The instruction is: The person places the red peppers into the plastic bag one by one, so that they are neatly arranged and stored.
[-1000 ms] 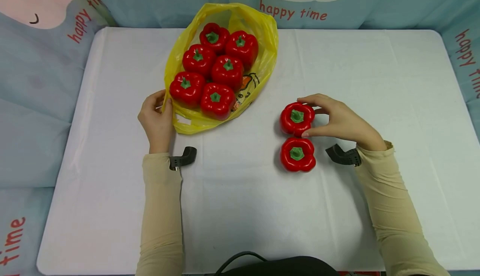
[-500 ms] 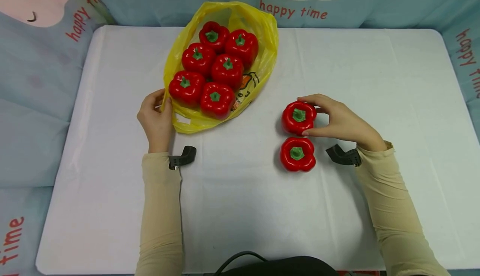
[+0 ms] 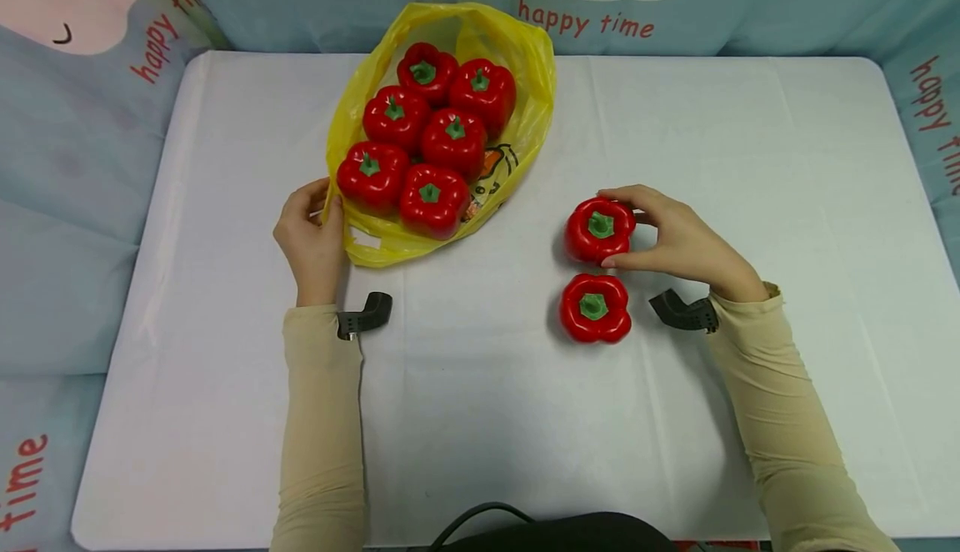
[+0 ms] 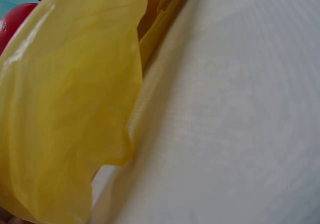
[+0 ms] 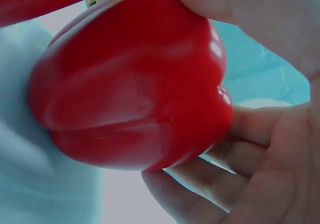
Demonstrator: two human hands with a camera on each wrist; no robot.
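Observation:
My left hand [image 3: 313, 239] pinches the near-left rim of a yellow plastic bag [image 3: 534, 77] lying wide-mouthed at the back left. Inside the bag sit several red bell peppers [image 3: 454, 142] with green stems. To the right, my right hand [image 3: 678, 243] grips a red bell pepper [image 3: 597, 239] between thumb and fingers; the right wrist view shows the fingers around the side of this pepper [image 5: 135, 84]. Just in front of it a second loose red bell pepper [image 3: 595, 318] stands on the table. The left wrist view is mostly filled by the bag's side [image 4: 75, 99]; fingers barely show at its corner.
A white-covered table [image 3: 465, 419] lies under everything, with a light blue printed cloth [image 3: 750, 2] around its back and sides. A black object [image 3: 585, 533] with a cable stands at the near edge. Black wrist mounts [image 3: 367, 315] sit on both forearms.
The pepper in my right hand has shifted slightly away and to the right, and a gap has opened between it and the nearer pepper. My left hand keeps its hold on the bag.

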